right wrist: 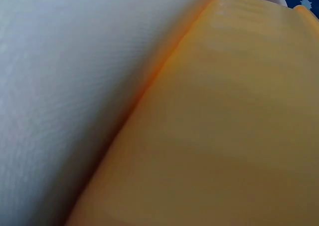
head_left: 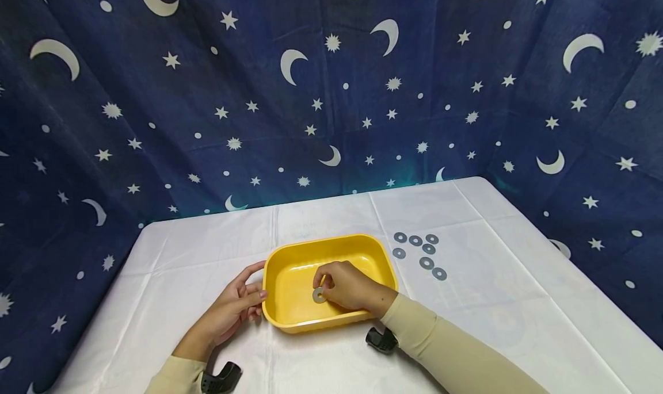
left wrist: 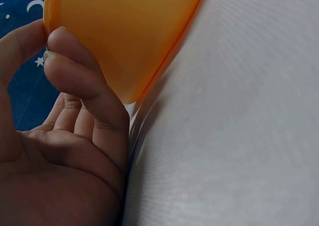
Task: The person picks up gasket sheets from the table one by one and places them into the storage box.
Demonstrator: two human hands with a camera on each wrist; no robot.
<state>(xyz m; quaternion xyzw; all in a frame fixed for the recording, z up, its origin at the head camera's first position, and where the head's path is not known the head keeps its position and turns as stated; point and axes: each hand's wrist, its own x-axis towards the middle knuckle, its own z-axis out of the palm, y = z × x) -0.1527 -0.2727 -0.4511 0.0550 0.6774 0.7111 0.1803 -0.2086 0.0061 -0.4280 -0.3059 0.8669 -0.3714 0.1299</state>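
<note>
A yellow rectangular tray (head_left: 311, 325) stands on the white-covered table. My left hand (head_left: 234, 306) holds its left end, thumb at the rim and index finger reaching along the outer corner. Close up in the left wrist view, the fingertips (left wrist: 70, 74) lie against the tray's yellow wall (left wrist: 129, 31). Inside the tray, low over its floor, my right hand (head_left: 349, 286) pinches a grey flat washer (head_left: 317, 295) between thumb and fingers. The tray's outer side (right wrist: 214, 126) fills much of the right wrist view, hiding the right hand there.
Several more grey washers (head_left: 426, 263) lie scattered on the white tablecloth (head_left: 497, 302) right of the tray. A dark blue curtain (head_left: 290, 123) with moons and stars rises behind the table. Each wrist wears a black strap device (head_left: 382, 340).
</note>
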